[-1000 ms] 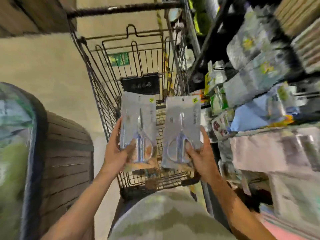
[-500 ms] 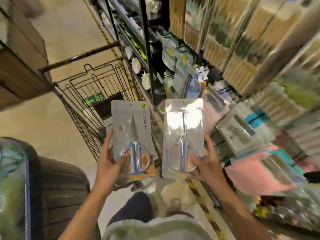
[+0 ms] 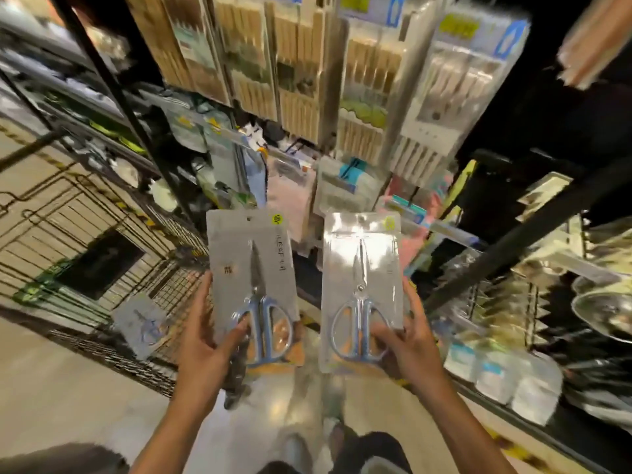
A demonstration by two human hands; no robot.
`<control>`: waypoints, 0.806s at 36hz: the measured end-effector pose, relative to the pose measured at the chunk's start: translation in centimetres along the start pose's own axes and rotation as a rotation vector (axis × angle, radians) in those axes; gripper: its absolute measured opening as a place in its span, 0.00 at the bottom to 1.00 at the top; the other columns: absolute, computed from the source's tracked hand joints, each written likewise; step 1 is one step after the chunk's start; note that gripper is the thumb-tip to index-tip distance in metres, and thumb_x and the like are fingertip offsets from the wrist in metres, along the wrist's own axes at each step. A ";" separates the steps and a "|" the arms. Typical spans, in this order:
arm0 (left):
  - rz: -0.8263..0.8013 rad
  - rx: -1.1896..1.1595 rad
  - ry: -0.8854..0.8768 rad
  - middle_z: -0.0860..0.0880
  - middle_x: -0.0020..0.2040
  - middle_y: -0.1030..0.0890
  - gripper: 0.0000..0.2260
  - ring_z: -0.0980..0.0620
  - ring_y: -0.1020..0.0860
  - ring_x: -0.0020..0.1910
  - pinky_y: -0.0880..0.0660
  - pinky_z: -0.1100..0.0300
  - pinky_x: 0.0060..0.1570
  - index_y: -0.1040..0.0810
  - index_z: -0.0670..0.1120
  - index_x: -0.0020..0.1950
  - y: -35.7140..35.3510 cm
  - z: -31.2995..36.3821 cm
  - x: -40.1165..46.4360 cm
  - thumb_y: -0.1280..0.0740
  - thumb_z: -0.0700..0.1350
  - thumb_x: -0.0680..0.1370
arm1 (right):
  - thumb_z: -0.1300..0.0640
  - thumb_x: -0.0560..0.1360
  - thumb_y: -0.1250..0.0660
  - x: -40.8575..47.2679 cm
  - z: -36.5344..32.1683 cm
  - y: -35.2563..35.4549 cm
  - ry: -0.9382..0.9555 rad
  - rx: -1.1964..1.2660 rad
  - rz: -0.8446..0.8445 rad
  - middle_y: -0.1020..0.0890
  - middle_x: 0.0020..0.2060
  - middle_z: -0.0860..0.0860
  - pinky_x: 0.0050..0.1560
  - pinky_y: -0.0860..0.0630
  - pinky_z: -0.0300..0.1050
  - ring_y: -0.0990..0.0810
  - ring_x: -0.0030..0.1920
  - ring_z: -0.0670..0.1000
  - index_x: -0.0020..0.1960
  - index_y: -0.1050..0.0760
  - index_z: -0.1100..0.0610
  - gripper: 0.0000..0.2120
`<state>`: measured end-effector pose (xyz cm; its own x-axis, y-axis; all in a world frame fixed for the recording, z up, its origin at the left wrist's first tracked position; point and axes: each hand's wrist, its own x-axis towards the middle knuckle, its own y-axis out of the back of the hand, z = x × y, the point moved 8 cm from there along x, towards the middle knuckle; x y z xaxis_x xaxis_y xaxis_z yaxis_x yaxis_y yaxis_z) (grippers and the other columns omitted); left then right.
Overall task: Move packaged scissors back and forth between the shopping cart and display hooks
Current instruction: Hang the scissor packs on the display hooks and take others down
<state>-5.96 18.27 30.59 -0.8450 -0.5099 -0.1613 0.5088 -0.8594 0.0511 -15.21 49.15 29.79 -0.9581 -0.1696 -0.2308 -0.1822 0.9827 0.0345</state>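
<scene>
- The left hand (image 3: 205,340) is gripping the lower edge of one scissors pack (image 3: 253,285), thumb lying across the blue handles, fingers curled behind the card.
- The right hand (image 3: 407,340) is clamping a second scissors pack (image 3: 362,289) the same way, thumb pressing on the front near the handle loops.
- Both packs are standing upright side by side, apart from each other, in front of the display rack (image 3: 307,97), and to the right of the shopping cart (image 3: 78,241).
- A third pack (image 3: 143,323) is lying in the cart, by its wire wall nearest the left hand.
- The hooks meant for these packs are not showing clearly; the rack is blurring, so I cannot tell which peg is free.
- Judging from the pose, the packs are heading toward the rack for hanging.
- Risk: each pack has one small hang hole at the top, and holding from the bottom edge is giving poor control of that end, so the hole could miss the hook tip and the card could buckle.
- Risk: the right pack's clear blister is glaring, hiding its hole.
- Risk: hanging two at once is leaving no spare hand; a slip could drop a pack to the floor (image 3: 68,405).
- Risk: neighbouring hanging goods could be knocked loose.
</scene>
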 end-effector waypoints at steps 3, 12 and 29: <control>-0.091 0.005 -0.030 0.58 0.76 0.30 0.40 0.52 0.25 0.70 0.19 0.55 0.59 0.36 0.74 0.72 -1.5 -0.4 -1.6 0.28 0.36 0.76 | 0.65 0.77 0.30 -3.4 0.1 2.2 0.022 -0.024 0.058 0.14 0.55 0.43 0.40 0.20 0.37 0.14 0.43 0.45 0.76 0.42 0.39 0.37; -0.321 0.076 -0.126 0.59 0.76 0.30 0.39 0.55 0.27 0.72 0.22 0.60 0.62 0.36 0.70 0.75 -9.3 0.4 -6.1 0.28 0.34 0.76 | 0.60 0.77 0.30 -11.6 1.1 10.7 0.075 -0.005 0.236 0.15 0.57 0.51 0.45 0.18 0.43 0.13 0.50 0.52 0.75 0.43 0.33 0.37; -0.451 -0.102 -0.291 0.55 0.67 0.20 0.39 0.51 0.21 0.66 0.20 0.57 0.60 0.35 0.67 0.75 -29.2 6.5 -21.2 0.28 0.34 0.74 | 0.63 0.79 0.33 -23.0 -2.0 32.4 0.243 0.045 0.372 0.21 0.63 0.33 0.57 0.19 0.43 0.16 0.59 0.47 0.78 0.44 0.39 0.36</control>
<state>-3.96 53.92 38.97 -0.9864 -0.0934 0.1354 0.0861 -0.9946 -0.0586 0.45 84.71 38.10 -0.9817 0.1887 0.0250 0.1894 0.9815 0.0285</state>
